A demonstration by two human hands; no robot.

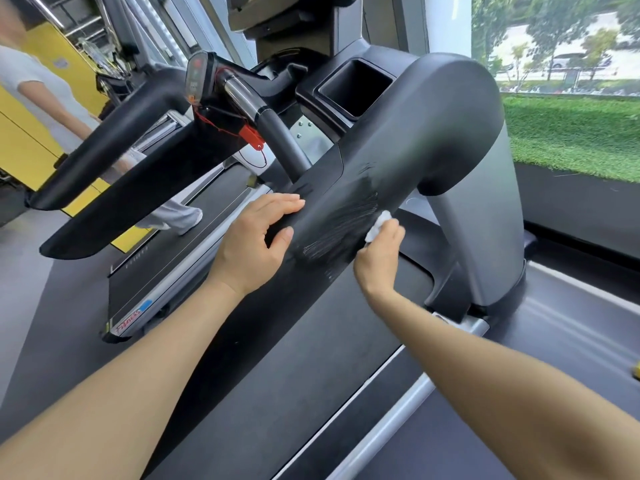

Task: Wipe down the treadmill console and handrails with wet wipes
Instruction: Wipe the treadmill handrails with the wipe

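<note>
**Now wiping the right handrail's outer side**

Our right hand (379, 252) pinches a bunched wet wipe (378, 225) against the outer side of the handrail (346, 216). Our left hand (256, 237) rests on the rail's inner side, fingers loosely straight. Wet streaks lie between them. The rail's long axis runs from us up toward the console (353, 88), so we judge the wipe travels along that line.

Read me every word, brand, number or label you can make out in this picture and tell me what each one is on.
"FITNESS", red slanted letters, partly legible, on a sticker at the rear corner of the neighbouring treadmill.
Faint lettering on that treadmill's side rail: too small to read.
Small control panel on the handlebar: markings blurred, unreadable.
Handrail being wiped: no text visible.
</note>
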